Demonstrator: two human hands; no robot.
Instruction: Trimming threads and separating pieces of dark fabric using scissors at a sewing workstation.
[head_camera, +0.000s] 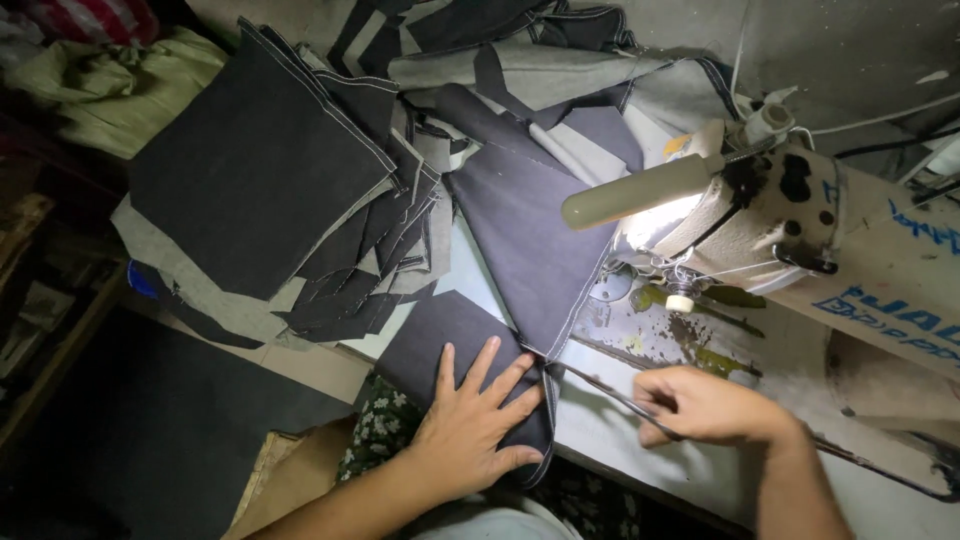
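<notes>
A pale, worn sewing table (640, 425) carries the work. On it lie a dark denim piece (450, 345) at the near edge, a longer dark panel (525, 240) running toward the sewing machine (800, 225), and a fanned stack of cut denim pieces (290, 190) to the left.

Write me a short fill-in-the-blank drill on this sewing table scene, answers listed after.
1. The left hand lies ____ on a dark fabric piece, fingers spread.
2. The right hand grips a pair of ____.
3. The lit lamp is fixed to the sewing ____.
4. A stack of cut dark pieces lies to the ____ of the machine.

Missing words: flat; scissors; machine; left
</notes>
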